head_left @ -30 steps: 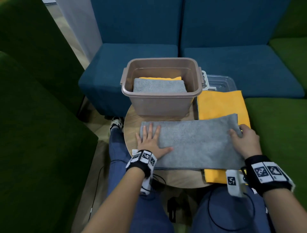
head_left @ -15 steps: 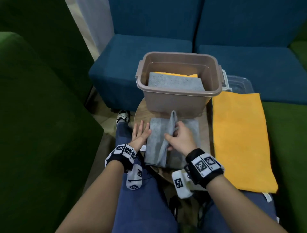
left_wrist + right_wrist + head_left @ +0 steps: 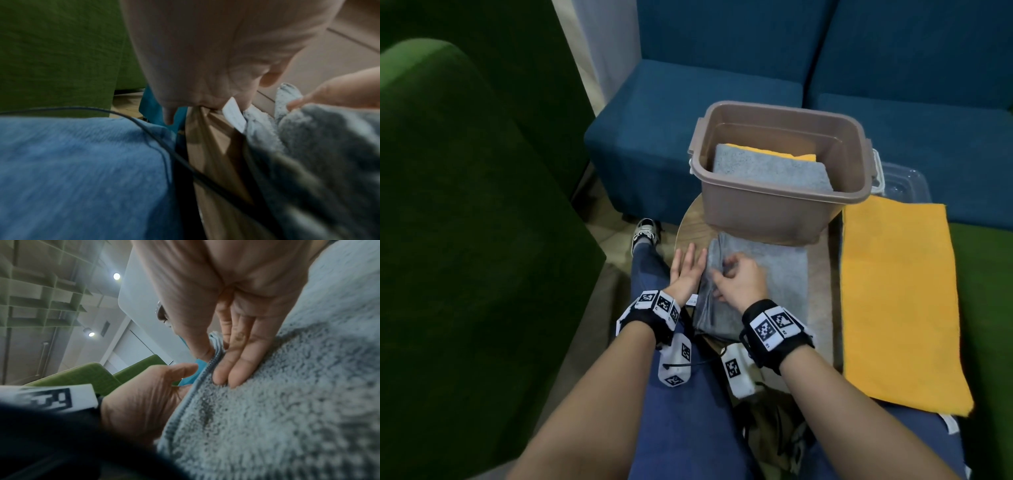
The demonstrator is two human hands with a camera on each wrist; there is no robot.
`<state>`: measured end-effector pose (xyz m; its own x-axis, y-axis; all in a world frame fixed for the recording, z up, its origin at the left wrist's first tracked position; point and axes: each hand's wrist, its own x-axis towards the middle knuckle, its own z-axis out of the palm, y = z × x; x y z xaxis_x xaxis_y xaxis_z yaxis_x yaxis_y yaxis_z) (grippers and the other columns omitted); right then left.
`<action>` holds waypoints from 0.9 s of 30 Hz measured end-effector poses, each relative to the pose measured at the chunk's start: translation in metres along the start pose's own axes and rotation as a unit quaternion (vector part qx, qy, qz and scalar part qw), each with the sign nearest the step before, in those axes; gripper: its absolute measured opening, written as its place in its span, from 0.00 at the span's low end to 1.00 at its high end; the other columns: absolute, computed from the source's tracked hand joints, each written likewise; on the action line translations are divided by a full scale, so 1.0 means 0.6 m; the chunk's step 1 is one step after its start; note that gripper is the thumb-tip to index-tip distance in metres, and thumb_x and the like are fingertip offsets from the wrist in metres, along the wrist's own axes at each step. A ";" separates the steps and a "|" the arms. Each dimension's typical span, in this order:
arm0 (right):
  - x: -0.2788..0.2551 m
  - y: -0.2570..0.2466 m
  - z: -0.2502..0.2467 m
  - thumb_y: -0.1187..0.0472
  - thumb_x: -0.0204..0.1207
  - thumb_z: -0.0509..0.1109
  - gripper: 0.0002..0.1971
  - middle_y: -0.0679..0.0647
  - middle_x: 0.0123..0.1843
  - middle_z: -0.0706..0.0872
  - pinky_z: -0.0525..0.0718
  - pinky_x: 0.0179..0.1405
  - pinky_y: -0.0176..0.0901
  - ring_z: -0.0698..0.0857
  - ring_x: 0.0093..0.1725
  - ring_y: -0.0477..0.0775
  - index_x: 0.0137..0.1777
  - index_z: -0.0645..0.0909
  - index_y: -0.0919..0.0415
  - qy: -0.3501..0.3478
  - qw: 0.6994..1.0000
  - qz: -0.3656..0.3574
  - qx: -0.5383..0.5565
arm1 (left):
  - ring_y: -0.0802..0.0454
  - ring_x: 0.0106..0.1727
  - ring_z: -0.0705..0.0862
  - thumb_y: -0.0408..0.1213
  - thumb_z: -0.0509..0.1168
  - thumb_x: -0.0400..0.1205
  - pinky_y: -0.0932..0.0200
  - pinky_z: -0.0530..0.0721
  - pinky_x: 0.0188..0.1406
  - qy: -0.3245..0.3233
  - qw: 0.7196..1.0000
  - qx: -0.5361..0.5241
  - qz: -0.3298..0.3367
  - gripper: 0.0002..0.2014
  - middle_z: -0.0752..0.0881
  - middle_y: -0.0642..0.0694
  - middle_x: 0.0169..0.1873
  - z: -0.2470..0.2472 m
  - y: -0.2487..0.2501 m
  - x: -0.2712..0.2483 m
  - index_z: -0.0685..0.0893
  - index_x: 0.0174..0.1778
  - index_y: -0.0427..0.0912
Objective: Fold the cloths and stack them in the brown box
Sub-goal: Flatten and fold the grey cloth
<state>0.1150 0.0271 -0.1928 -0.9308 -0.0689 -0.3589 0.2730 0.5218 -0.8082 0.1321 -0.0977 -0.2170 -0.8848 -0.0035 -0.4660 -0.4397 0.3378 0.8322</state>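
Observation:
The brown box (image 3: 784, 209) stands at the back of the round wooden table (image 3: 690, 226) and holds a folded grey cloth (image 3: 770, 171) on top of an orange one (image 3: 774, 152). In front of the box lies another grey cloth (image 3: 780, 274), doubled over. My right hand (image 3: 736, 281) sits on its left edge. The right wrist view shows the hem pinched between thumb and fingers (image 3: 232, 369). My left hand (image 3: 688, 270) lies flat on the table with straight fingers, just left of that edge, near the cloth's white tag (image 3: 234, 113).
An orange cloth (image 3: 893, 301) lies spread out flat to the right of the table. A clear plastic lid (image 3: 904, 181) sits behind it. Blue sofa seats (image 3: 688, 113) are behind the box, a green sofa (image 3: 465, 205) is on the left, and my knees are below.
My right hand has carried the grey cloth's right end across to the left edge and laid it down, doubling the cloth. My left hand slid off the cloth onto the table beside it.

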 end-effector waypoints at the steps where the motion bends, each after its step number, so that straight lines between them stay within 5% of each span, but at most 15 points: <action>1: 0.001 0.004 0.001 0.56 0.79 0.72 0.12 0.58 0.41 0.90 0.87 0.34 0.36 0.90 0.31 0.48 0.58 0.77 0.58 -0.008 1.000 -0.009 -0.023 | 0.59 0.83 0.34 0.48 0.49 0.90 0.54 0.36 0.83 -0.008 1.000 0.023 -0.005 0.23 0.43 0.58 0.84 0.001 -0.001 -0.003 0.59 0.83 0.55; 3: 0.001 0.014 0.000 0.53 0.79 0.70 0.17 0.57 0.48 0.91 0.86 0.47 0.39 0.90 0.44 0.50 0.66 0.79 0.56 -0.030 0.996 -0.039 -0.071 | 0.61 0.83 0.34 0.48 0.51 0.90 0.56 0.37 0.83 -0.003 0.999 -0.041 0.000 0.23 0.45 0.59 0.84 0.000 -0.003 -0.008 0.60 0.83 0.55; 5: -0.005 0.021 -0.003 0.60 0.79 0.67 0.22 0.56 0.58 0.88 0.84 0.56 0.42 0.87 0.53 0.52 0.73 0.77 0.55 -0.055 0.989 -0.075 -0.112 | 0.62 0.83 0.35 0.50 0.53 0.89 0.57 0.36 0.82 0.007 0.997 -0.081 -0.004 0.24 0.47 0.60 0.84 0.000 0.000 -0.006 0.62 0.82 0.55; 10: -0.016 0.034 -0.002 0.69 0.80 0.63 0.32 0.60 0.70 0.71 0.73 0.74 0.47 0.76 0.70 0.58 0.84 0.62 0.56 -0.144 0.966 -0.127 -0.173 | 0.47 0.81 0.25 0.42 0.52 0.89 0.57 0.25 0.75 -0.009 0.977 0.215 0.007 0.30 0.34 0.50 0.83 0.004 -0.013 0.004 0.45 0.85 0.50; 14: -0.015 0.056 -0.034 0.56 0.83 0.63 0.29 0.54 0.78 0.65 0.64 0.79 0.55 0.66 0.79 0.57 0.84 0.62 0.49 -0.085 0.957 -0.160 -0.228 | 0.46 0.81 0.24 0.42 0.50 0.90 0.57 0.24 0.74 -0.003 0.963 0.266 0.033 0.30 0.32 0.49 0.83 0.002 -0.015 -0.003 0.41 0.85 0.49; 16: -0.007 0.081 -0.073 0.49 0.86 0.55 0.28 0.48 0.87 0.53 0.49 0.82 0.58 0.51 0.86 0.54 0.86 0.54 0.42 -0.067 0.929 -0.162 -0.327 | 0.45 0.81 0.25 0.42 0.49 0.91 0.57 0.24 0.74 -0.004 0.959 0.282 0.030 0.29 0.33 0.48 0.83 0.004 -0.011 -0.006 0.41 0.85 0.49; 19: 0.013 0.121 -0.132 0.42 0.88 0.42 0.28 0.42 0.86 0.35 0.36 0.81 0.63 0.35 0.85 0.51 0.85 0.39 0.37 -0.072 0.917 -0.099 -0.381 | 0.43 0.81 0.25 0.40 0.47 0.91 0.56 0.26 0.75 -0.006 0.952 0.304 0.026 0.28 0.32 0.46 0.83 0.006 -0.002 -0.010 0.41 0.85 0.48; 21: 0.022 0.129 -0.150 0.42 0.88 0.40 0.28 0.42 0.86 0.32 0.35 0.80 0.65 0.34 0.85 0.53 0.85 0.36 0.38 -0.060 0.923 -0.044 -0.377 | 0.43 0.81 0.26 0.41 0.46 0.91 0.52 0.27 0.77 -0.014 0.949 0.315 0.025 0.28 0.32 0.46 0.83 0.005 0.002 -0.012 0.41 0.85 0.48; 24: 0.023 0.124 -0.148 0.43 0.88 0.39 0.29 0.43 0.86 0.30 0.35 0.81 0.67 0.33 0.85 0.57 0.85 0.33 0.42 -0.064 0.919 -0.020 -0.388 | 0.46 0.83 0.28 0.44 0.46 0.90 0.33 0.37 0.80 -0.011 0.941 0.338 -0.024 0.29 0.32 0.50 0.83 0.011 0.012 -0.014 0.39 0.85 0.51; 27: 0.024 0.122 -0.146 0.40 0.87 0.39 0.30 0.44 0.85 0.28 0.34 0.81 0.68 0.31 0.85 0.59 0.84 0.30 0.43 -0.084 0.917 -0.016 -0.390 | 0.42 0.84 0.34 0.43 0.54 0.87 0.28 0.42 0.79 0.073 0.886 0.455 -0.039 0.38 0.31 0.44 0.83 0.035 0.048 -0.014 0.33 0.84 0.45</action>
<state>0.1001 0.1389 -0.2165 -0.8672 -0.1900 -0.4603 -0.0707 0.9620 -0.2639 0.1298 -0.0680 -0.1954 -0.8965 -0.1600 -0.4131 -0.2527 0.9506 0.1802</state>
